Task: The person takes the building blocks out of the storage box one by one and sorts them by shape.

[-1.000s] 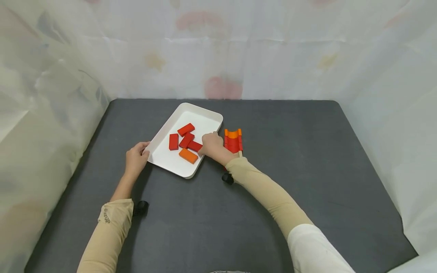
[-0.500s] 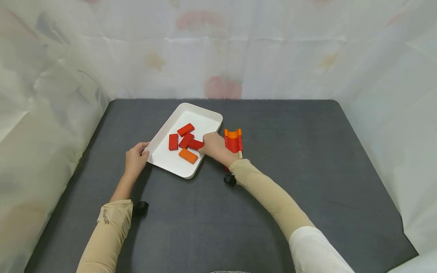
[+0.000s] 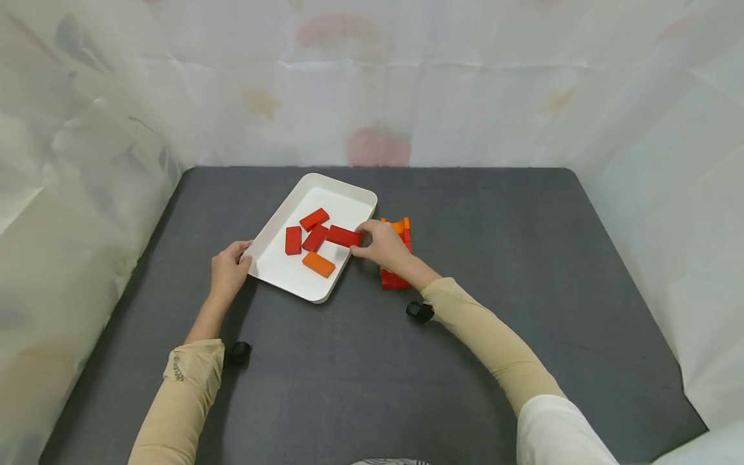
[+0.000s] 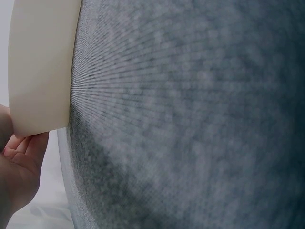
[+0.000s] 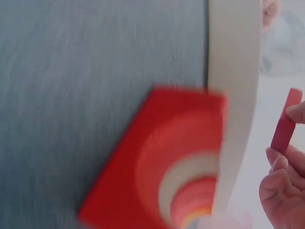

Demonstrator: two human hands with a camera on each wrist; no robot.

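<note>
Right hand (image 3: 385, 245) is pinching a flat red block (image 3: 344, 236) by one short end, thumb and fingertips closing on it; the block is a smooth, painted, brick-shaped slab with square edges. It is hanging above the right side of the white tray (image 3: 349, 194), its long axis running left to right, free end pointing left toward the other blocks. In the right wrist view the same block (image 5: 285, 127) is showing edge-on as a thin strip beside the fingers (image 5: 285, 186).

The tray is a shallow rectangle with rounded corners and a matte, smooth rim, sitting askew on a dark grey, finely woven table cover (image 3: 494, 271). Three more red blocks (image 3: 314, 219) and one orange block (image 3: 318, 264) are lying flat inside.

Left hand (image 3: 228, 271) is gripping the tray's near left corner, fingers curling on the rim.

A red ridged stand (image 3: 395, 279) with nested arches is sitting just right of the tray, partly under the right hand.
</note>
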